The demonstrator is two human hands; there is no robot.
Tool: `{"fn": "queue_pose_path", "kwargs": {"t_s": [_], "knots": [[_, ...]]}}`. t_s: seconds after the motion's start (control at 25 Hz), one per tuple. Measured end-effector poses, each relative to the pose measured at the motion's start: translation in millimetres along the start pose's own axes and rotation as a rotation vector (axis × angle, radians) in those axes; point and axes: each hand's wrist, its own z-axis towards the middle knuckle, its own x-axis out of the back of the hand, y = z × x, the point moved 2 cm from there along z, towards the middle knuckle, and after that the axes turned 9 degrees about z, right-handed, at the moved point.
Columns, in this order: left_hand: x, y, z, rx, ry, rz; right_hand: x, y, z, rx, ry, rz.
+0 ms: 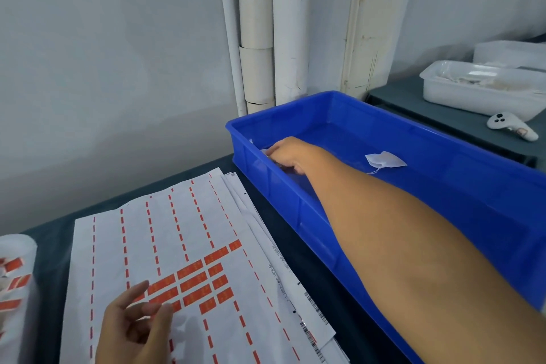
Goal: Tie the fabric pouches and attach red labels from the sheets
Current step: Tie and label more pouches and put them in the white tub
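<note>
1. Fingers of our left hand (134, 325) hang loose and slightly apart over the top label sheet (183, 245), palm turned up toward us, gripping nothing; whether the fingertips touch the paper we cannot tell.
2. Our right hand (288, 154) reaches across into the blue tray (443, 186), down at its far left corner, knuckles up.
3. Its fingers curl down against the tray floor by a bit of white fabric (263, 152) that peeks out at the fingertips; whether they pinch it we cannot tell, since the hand hides them.
4. One white fabric pouch (384, 160) lies on the tray floor to the right of that forearm, well apart from the hand, its thin string trailing off its lower left edge.
5. On the sheet, a cluster of red labels (195, 282) sits in the middle, just beyond our left fingertips; the other columns show only thin red strips.
6. More sheets lie stacked underneath, their edges fanned out toward the tray, with barcodes along the lower right margin.
7. Everything rests on a dark table (295, 245).
8. At the far left edge, a white container (17, 289) shows red labels on it.
9. Behind, on a second surface, we see a white bin (478, 91) and a white handheld controller (512, 126) in front of it.
</note>
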Motion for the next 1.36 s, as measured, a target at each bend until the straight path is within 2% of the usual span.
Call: {"fn": "queue_pose_path", "kwargs": {"t_s": [0.2,0.36,0.56,0.68,0.84,0.96,1.12,1.2,1.36], "knots": [[0,-5,4,0.000,0.053,0.012,11,-7,-4,0.108,0.154,0.002],[1,-11,6,-0.022,0.105,0.024,22,-22,-11,0.284,0.417,-0.113],[2,-18,8,-0.067,0.143,0.095,13,-64,-43,0.549,0.517,0.051],[4,-21,7,-0.085,0.149,0.104,1,-96,-76,0.645,0.413,0.256],[7,-17,4,-0.107,0.145,0.031,-45,-108,-135,0.636,-0.024,0.610],[13,-14,-1,-0.142,0.118,-0.112,-97,-76,-169,0.594,-0.346,0.574],[17,-17,0,-0.167,0.014,-0.380,-150,-25,-190,0.480,-0.590,0.447],[16,-20,2,-0.130,-0.024,-0.441,-164,-8,-189,0.423,-0.626,0.468],[15,-27,4,-0.076,0.043,-0.312,-176,21,-180,0.429,-0.397,0.468]]}}
